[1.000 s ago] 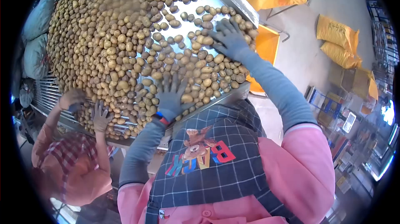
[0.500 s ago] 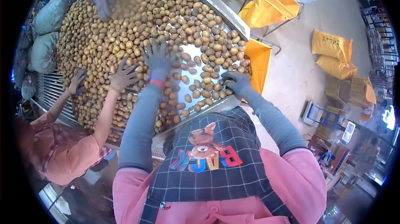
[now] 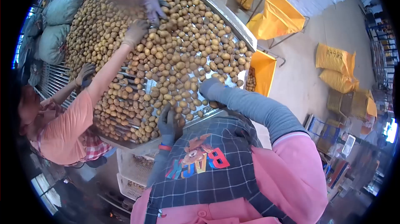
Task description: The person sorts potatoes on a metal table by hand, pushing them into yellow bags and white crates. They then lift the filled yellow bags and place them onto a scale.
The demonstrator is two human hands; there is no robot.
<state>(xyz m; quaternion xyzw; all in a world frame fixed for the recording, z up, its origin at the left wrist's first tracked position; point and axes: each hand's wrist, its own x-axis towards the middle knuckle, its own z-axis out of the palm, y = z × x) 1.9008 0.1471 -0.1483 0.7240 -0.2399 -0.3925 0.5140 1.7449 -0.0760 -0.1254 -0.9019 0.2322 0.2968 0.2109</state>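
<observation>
My left hand (image 3: 167,121), in a grey glove with a red band at the wrist, is at the near rim of the metal sorting table (image 3: 166,144). Its fingers point up and lie apart beside several potatoes (image 3: 179,97). My right hand (image 3: 211,89), also gloved in grey, reaches in among potatoes at the table's right end. The back of the hand faces me and its fingertips are hidden, so I cannot see whether it grips one. Loose brown potatoes lie around both hands, with bare metal showing between them.
A co-worker at left has one gloved hand (image 3: 136,32) over the pile and another (image 3: 86,74) near the metal rollers (image 3: 54,78). A second person's gloved hand (image 3: 154,8) is at the far side. Yellow bag (image 3: 263,70) hangs at the right end. White crates (image 3: 132,167) stand below.
My left hand has drawn back from the pile to the near rim. My right hand has shifted left. Potatoes now cover more of the bare metal. The co-workers' hands have moved closer together.
</observation>
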